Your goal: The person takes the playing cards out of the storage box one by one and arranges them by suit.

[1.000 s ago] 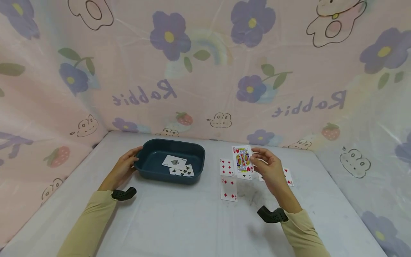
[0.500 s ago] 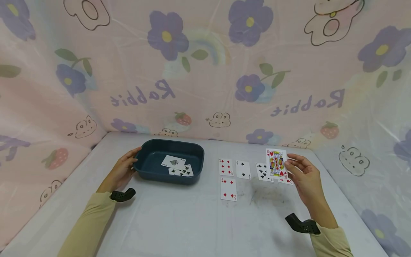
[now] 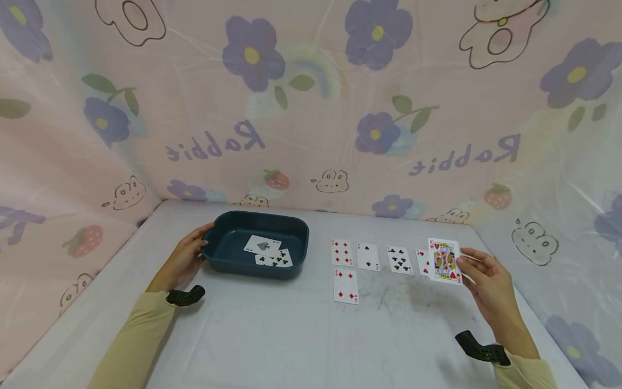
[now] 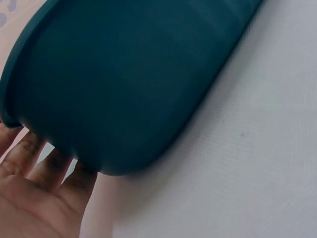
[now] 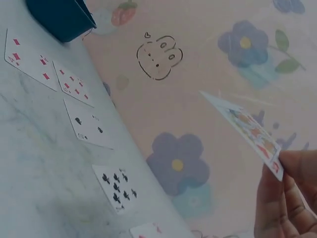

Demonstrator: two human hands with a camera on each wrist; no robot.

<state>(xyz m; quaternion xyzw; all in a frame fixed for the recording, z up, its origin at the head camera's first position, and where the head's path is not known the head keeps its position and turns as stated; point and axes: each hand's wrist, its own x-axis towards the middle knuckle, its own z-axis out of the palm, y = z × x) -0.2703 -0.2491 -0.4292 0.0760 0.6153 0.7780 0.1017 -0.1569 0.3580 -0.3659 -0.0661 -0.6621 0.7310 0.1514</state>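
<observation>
My right hand [image 3: 488, 283] pinches a king of hearts [image 3: 445, 261] at its right edge, between thumb and fingers. In the right wrist view this king [image 5: 255, 131] is held tilted, raised from the table. Seen from the head, it partly covers a red heart card [image 3: 422, 262] on the table. My left hand [image 3: 183, 259] rests against the left end of a dark teal tray [image 3: 257, 267]. The left wrist view shows its fingers [image 4: 47, 168] extended along the outer wall, tips hidden. Inside the tray lie an ace of spades [image 3: 262, 245] and a clubs card [image 3: 273, 259].
Left of the heart card, a row holds a clubs card [image 3: 400, 260], a two of spades [image 3: 367, 256] and a diamonds card [image 3: 342, 253]. Another diamonds card [image 3: 345, 286] lies below the row's left end. A patterned curtain [image 3: 311, 108] encloses the white table [image 3: 272, 335].
My right hand has carried the king of hearts rightward and lower in view, from over the two of spades to the row's right end. My left hand stays at the tray.
</observation>
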